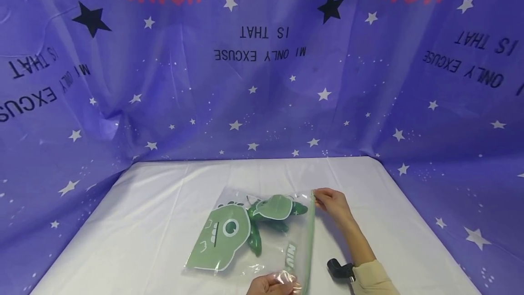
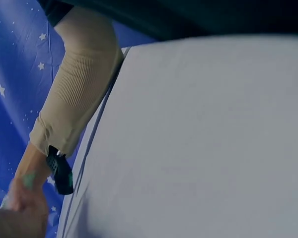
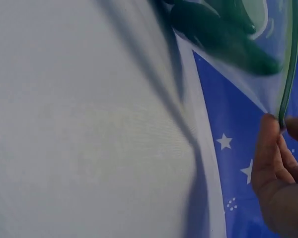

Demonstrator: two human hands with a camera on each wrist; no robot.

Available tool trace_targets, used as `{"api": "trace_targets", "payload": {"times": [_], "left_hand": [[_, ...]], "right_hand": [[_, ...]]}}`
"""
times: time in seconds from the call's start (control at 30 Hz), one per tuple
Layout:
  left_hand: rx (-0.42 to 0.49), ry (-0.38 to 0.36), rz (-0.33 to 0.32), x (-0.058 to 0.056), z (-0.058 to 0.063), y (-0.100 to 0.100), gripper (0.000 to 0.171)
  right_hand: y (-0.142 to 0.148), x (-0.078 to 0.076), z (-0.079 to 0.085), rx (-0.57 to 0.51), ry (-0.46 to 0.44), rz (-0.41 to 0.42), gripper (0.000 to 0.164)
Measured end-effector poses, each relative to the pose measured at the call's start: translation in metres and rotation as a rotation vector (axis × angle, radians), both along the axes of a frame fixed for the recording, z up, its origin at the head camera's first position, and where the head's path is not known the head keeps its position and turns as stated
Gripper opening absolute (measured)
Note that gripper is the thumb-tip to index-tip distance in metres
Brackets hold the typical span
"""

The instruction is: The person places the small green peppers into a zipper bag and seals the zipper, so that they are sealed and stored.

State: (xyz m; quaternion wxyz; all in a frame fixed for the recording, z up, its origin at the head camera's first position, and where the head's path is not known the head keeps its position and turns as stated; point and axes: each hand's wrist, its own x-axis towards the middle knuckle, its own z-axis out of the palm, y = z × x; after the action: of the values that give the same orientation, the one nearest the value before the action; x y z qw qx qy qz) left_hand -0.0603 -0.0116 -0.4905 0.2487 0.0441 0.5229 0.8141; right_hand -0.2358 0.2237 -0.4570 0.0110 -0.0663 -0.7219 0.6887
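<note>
A clear plastic zip bag (image 1: 274, 245) with a green one-eyed cartoon print and a green zip edge (image 1: 311, 231) is held low over the white table. Inside are glossy dark-green pieces (image 1: 254, 238) with long, rounded lobes; their kind cannot be told. At the far corner of the zip edge, my right hand (image 1: 333, 205) pinches the bag between thumb and fingers. The right wrist view shows this hand (image 3: 280, 178) at the end of the green strip (image 3: 291, 59). My left hand (image 1: 271, 285) grips the near end, thumb on top, partly cut off by the frame.
The white-covered table (image 1: 155, 222) is walled by a purple star-printed cloth (image 1: 262, 104). A black wrist camera (image 1: 340, 270) sits at my right sleeve (image 1: 372, 277). In the left wrist view, the right forearm (image 2: 74, 94) reaches along the table edge.
</note>
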Motion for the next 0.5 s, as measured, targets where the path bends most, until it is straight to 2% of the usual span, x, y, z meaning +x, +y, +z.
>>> {"api": "trace_targets", "payload": {"times": [0.1,0.23,0.3,0.43,0.5], "left_hand": [[0.051,0.087,-0.188,-0.003,0.013,-0.001,0.038],[-0.015,0.094,-0.381,-0.005,0.036,-0.004,0.040],[-0.078,0.140,-0.497,-0.008,0.043,-0.008,0.040],[-0.167,0.310,-0.685,-0.018,0.052,-0.016,0.038],[-0.187,0.350,-0.716,-0.022,0.058,-0.020,0.036]], "right_hand": [[-0.003,0.000,0.001,0.054,0.044,0.073,0.036],[-0.007,0.003,0.007,0.104,0.086,0.120,0.045],[-0.008,0.004,0.008,0.114,0.101,0.084,0.044],[-0.005,0.003,0.006,0.188,0.141,0.006,0.040],[-0.001,0.000,0.001,0.270,0.149,-0.007,0.039]]}}
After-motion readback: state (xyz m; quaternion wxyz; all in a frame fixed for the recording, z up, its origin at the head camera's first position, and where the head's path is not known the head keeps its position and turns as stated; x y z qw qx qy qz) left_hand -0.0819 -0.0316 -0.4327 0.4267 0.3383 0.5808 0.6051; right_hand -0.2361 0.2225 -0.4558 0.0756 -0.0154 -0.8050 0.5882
